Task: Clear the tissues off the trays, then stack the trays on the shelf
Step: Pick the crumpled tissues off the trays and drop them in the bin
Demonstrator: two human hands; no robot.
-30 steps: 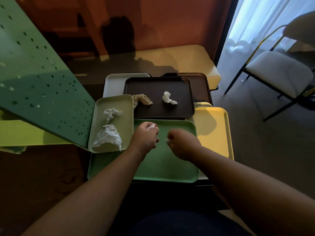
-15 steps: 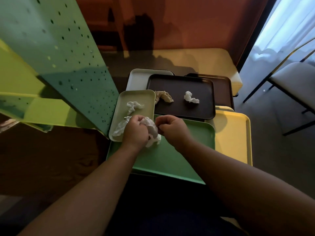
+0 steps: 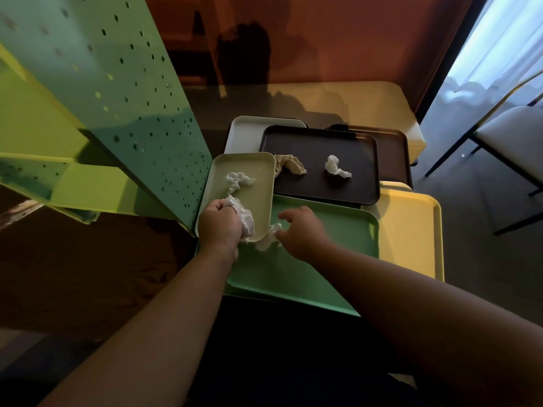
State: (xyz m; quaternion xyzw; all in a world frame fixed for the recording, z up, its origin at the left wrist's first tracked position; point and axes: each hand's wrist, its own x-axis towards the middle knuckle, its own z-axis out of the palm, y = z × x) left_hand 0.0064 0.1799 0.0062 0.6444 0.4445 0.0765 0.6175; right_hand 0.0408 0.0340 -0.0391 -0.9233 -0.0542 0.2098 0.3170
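Left hand (image 3: 219,227) gripping white tissue (image 3: 245,218); right hand (image 3: 301,230) apparently open, green tray (image 3: 338,245)

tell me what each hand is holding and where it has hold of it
The left hand has a closed grip around the near end of a crumpled white tissue wad. The right hand holds nothing, fingers spread.
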